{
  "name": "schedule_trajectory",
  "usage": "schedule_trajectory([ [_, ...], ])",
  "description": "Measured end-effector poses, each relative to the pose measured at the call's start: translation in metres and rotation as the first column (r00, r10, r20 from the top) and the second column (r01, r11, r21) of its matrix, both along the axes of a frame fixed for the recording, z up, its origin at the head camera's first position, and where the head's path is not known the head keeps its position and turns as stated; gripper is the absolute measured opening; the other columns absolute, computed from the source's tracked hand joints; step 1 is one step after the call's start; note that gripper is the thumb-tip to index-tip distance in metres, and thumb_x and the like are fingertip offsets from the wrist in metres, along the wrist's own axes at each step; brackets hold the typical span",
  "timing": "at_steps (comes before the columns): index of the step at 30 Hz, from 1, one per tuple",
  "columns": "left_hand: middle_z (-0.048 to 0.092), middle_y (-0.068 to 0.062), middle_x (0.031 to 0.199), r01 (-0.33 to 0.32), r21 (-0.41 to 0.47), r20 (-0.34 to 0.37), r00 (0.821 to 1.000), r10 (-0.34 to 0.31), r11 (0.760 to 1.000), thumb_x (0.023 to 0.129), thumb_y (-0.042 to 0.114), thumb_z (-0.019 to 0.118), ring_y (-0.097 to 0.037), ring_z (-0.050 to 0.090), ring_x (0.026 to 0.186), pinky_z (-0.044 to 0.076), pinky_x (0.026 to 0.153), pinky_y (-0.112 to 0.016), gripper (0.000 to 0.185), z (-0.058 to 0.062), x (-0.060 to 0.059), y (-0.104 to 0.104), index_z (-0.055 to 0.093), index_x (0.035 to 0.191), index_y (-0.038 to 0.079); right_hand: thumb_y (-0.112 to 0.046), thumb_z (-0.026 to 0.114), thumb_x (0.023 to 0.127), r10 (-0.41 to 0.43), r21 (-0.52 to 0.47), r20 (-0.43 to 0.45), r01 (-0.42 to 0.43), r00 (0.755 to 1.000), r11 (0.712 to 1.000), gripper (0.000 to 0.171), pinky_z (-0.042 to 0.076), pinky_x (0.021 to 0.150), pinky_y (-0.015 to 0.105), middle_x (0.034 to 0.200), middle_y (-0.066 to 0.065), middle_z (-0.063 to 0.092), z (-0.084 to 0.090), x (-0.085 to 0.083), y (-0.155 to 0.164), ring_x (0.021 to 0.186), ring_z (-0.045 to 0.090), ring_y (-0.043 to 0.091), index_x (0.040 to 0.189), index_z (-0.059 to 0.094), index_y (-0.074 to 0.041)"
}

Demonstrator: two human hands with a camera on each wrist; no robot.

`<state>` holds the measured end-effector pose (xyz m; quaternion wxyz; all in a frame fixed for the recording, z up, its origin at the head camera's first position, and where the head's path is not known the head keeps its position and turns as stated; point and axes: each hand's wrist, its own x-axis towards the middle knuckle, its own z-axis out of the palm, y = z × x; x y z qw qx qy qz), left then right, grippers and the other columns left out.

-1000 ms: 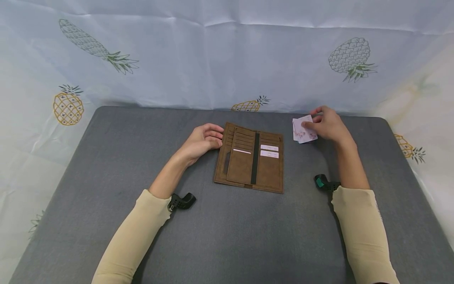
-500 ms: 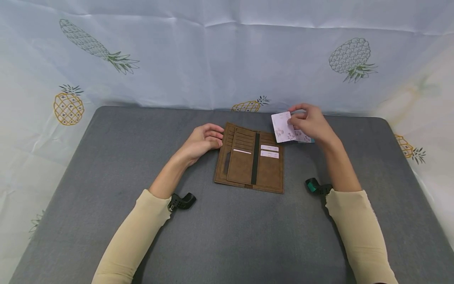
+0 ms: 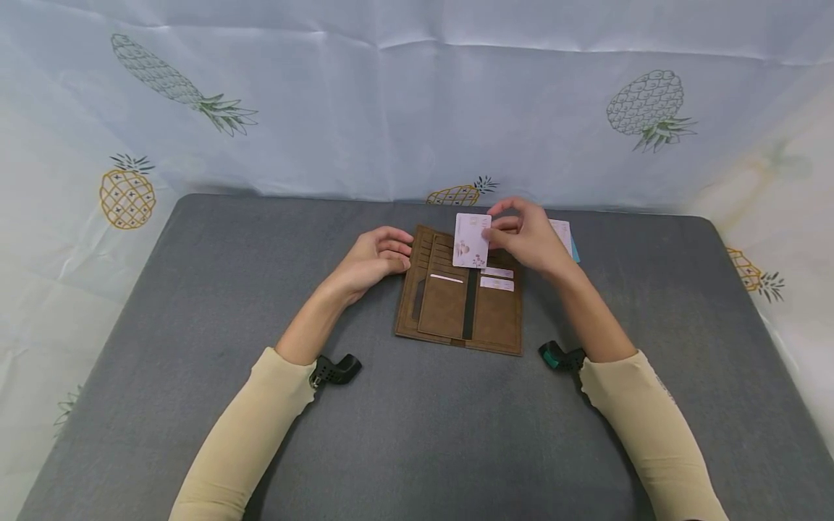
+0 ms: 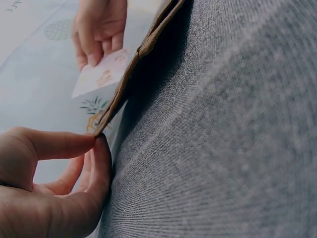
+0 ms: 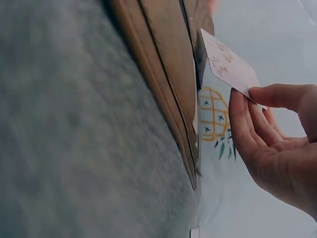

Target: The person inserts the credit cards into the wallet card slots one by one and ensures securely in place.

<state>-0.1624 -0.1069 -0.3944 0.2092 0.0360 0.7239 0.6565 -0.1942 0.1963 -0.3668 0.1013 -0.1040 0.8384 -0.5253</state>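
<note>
A brown wallet (image 3: 443, 311) lies spread open on the grey table, a dark strip running down its middle. My left hand (image 3: 373, 264) pinches the wallet's left edge between thumb and fingers; in the left wrist view that edge (image 4: 119, 94) is lifted off the cloth. With thumb and fingertips my right hand (image 3: 526, 235) pinches a pale pink card (image 3: 470, 242) with a floral print, held above the wallet's upper middle. In the right wrist view the card (image 5: 230, 64) tilts over the leather. Pink cards (image 3: 497, 284) show in slots on the right panel, and one white edge (image 3: 447, 278) on the left panel.
Behind my right hand, a few more cards (image 3: 564, 235), pink with a blue one beneath, lie near the table's far edge. A pineapple-print cloth (image 3: 365, 108) hangs behind the grey table (image 3: 417, 434). Each wrist carries a black camera mount (image 3: 339, 369).
My right hand has picked a pink card off the pile at the right and carried it left over the wallet. The left hand stays at the wallet's edge.
</note>
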Motion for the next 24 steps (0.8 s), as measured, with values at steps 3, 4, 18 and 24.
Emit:
schedule_trajectory([
  [3, 0.062, -0.012, 0.122, -0.003, -0.004, -0.001, 1.0, 0.003, 1.0, 0.101, -0.01, 0.062, -0.013, 0.067, 0.099, 0.06, 0.086, -0.023, 0.046, 0.001, 0.0, 0.001, 0.054, 0.146, -0.001, -0.004, 0.069, 0.104, 0.01, 0.0, -0.024, -0.01, 1.0, 1.0, 0.036, 0.066, 0.079, 0.026, 0.104, 0.02, 0.079, -0.003, 0.001, -0.005, 0.079, 0.077, 0.013, 0.135, 0.055, 0.005],
  [4, 0.062, -0.012, 0.122, -0.004, -0.005, -0.001, 1.0, 0.004, 1.0, 0.101, -0.01, 0.062, -0.013, 0.067, 0.099, 0.06, 0.086, -0.023, 0.046, 0.001, 0.0, 0.001, 0.055, 0.146, -0.001, -0.004, 0.069, 0.104, 0.014, 0.003, -0.035, -0.014, 0.999, 1.0, 0.036, 0.065, 0.077, 0.025, 0.106, 0.024, 0.079, -0.004, 0.001, -0.006, 0.079, 0.077, 0.012, 0.135, 0.055, 0.006],
  [18, 0.063, -0.012, 0.121, -0.016, -0.002, 0.004, 1.0, 0.016, 1.0, 0.1, -0.012, 0.06, -0.013, 0.067, 0.097, 0.06, 0.086, -0.023, 0.047, 0.0, 0.0, 0.004, 0.055, 0.145, -0.002, -0.008, 0.068, 0.106, 0.037, 0.074, -0.083, -0.031, 0.996, 0.997, 0.035, 0.059, 0.071, 0.02, 0.115, 0.03, 0.079, -0.004, 0.008, -0.019, 0.096, 0.083, 0.036, 0.136, 0.054, 0.005],
  [24, 0.063, -0.01, 0.118, -0.02, 0.001, -0.012, 1.0, 0.02, 1.0, 0.099, -0.012, 0.061, -0.012, 0.067, 0.096, 0.06, 0.085, -0.023, 0.046, -0.002, -0.001, 0.004, 0.056, 0.144, -0.002, -0.001, 0.063, 0.107, 0.056, 0.079, 0.002, -0.056, 0.998, 0.995, 0.036, 0.067, 0.082, 0.027, 0.117, 0.033, 0.077, -0.005, 0.007, -0.02, 0.094, 0.084, 0.031, 0.14, 0.05, 0.004],
])
